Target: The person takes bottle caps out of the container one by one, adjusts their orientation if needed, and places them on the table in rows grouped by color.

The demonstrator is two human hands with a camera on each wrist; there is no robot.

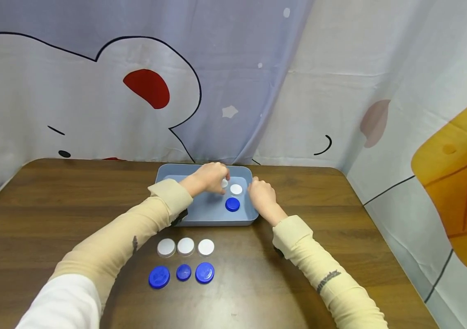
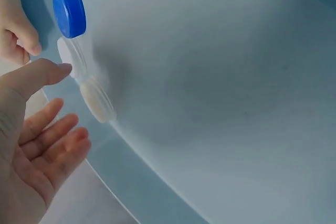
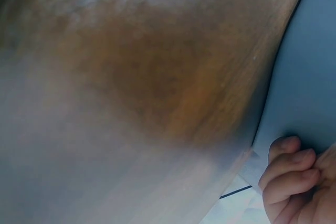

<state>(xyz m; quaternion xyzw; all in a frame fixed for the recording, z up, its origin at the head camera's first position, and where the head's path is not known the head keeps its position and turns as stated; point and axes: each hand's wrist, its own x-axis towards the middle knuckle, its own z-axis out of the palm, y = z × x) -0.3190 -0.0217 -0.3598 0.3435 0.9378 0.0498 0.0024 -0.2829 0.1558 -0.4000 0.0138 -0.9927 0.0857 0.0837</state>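
My left hand point(image 1: 212, 177) hangs over the light-blue tray point(image 1: 217, 223), its thumb and fingers spread apart. In the left wrist view, my left thumb tip overlaps the edge of a white bottle cap point(image 2: 74, 59); whether they touch is unclear. A second white cap point(image 2: 98, 100) lies beside it, partly hidden by my hand in the head view. Lined up with them in the tray is a blue cap point(image 1: 232, 204). At the tray's right rim is my right hand point(image 1: 261, 195), fingers loosely curled with nothing visible between them in the right wrist view point(image 3: 294, 182).
On the brown table point(image 1: 299, 297) in front of the tray stand two rows of caps. Three white caps point(image 1: 186, 246) form the upper row, and three blue caps point(image 1: 183, 272) the lower. A printed curtain point(image 1: 233, 82) hangs behind the table's far edge.
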